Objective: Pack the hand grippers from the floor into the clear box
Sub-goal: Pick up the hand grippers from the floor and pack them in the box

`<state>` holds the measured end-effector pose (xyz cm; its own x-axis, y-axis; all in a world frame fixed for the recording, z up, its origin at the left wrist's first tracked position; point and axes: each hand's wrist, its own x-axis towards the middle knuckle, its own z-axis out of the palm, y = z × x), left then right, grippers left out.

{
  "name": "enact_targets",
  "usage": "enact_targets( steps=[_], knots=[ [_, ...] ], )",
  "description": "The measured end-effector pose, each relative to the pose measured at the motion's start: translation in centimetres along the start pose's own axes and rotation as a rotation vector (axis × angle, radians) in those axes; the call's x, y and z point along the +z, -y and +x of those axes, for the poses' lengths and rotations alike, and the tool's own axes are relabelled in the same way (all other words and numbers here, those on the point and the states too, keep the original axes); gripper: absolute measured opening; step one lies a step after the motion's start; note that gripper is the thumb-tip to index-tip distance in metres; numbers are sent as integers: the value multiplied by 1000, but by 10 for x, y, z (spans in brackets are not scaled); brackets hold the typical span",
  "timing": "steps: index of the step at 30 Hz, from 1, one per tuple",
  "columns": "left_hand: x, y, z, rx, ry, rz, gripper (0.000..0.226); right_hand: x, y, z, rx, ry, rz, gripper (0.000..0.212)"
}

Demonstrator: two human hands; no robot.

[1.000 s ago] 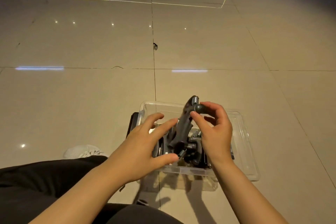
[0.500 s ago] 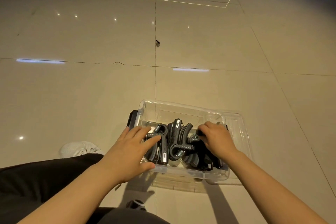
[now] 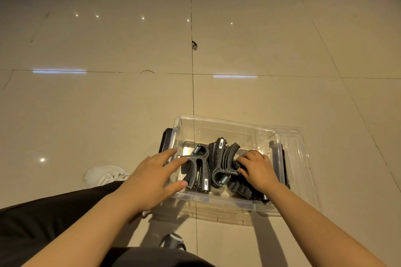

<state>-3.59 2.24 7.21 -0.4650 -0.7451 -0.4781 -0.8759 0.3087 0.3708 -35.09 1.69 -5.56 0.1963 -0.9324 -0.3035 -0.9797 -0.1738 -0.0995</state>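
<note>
A clear box (image 3: 227,123) stands on the tiled floor in front of me. Several black hand grippers with metal springs lie packed inside it: one at the left (image 3: 196,163), one in the middle (image 3: 221,158), and ribbed handles at the right (image 3: 240,188). My left hand (image 3: 155,178) reaches over the box's left wall with fingers straight and spread, the index fingertip touching the left gripper. My right hand (image 3: 258,169) is inside the box with its fingers curled down over a gripper at the right, which it mostly hides.
The box sits on its clear lid (image 3: 300,158), which sticks out to the right. Black latches (image 3: 166,141) show on the box's sides. A white shoe (image 3: 104,175) and my black-trousered legs lie near left; another shoe (image 3: 173,241) sits below the box.
My right hand, which held a gripper upright above the box, has lowered it in among the others. My left hand has come down onto the left gripper.
</note>
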Motion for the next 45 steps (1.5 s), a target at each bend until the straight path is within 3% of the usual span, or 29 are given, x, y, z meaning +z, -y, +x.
enact_targets(
  steps=[3,7,13,16,20,25,30,34,37,41,45],
  knots=[
    [2,-1,1,5,63,46,110,0,3,-1,4,-26,-28,30],
    [12,3,1,-46,201,111,75,2,6,-2,5,-28,-20,30],
    [7,6,-5,-25,134,122,70,-8,10,3,64,51,12,40],
    [-10,-3,-6,6,30,114,62,-26,19,0,159,-13,218,46],
    [-32,-20,-6,57,-168,191,47,-47,39,-18,217,-132,499,31],
    [-47,-42,-9,105,-415,338,32,-76,71,-48,165,-209,654,16],
    [-66,-49,-35,110,-714,261,21,-122,90,-63,83,-269,788,4],
    [-107,-41,-85,209,-904,175,33,-181,116,-63,-73,-288,860,19],
    [-140,-15,-134,263,-959,302,31,-220,161,-55,-173,-269,863,29],
    [-153,62,-199,39,-1026,268,35,-243,251,-23,-358,-199,788,19],
    [-127,165,-255,-372,-1031,90,42,-245,355,23,-513,-123,691,17]
  ],
)
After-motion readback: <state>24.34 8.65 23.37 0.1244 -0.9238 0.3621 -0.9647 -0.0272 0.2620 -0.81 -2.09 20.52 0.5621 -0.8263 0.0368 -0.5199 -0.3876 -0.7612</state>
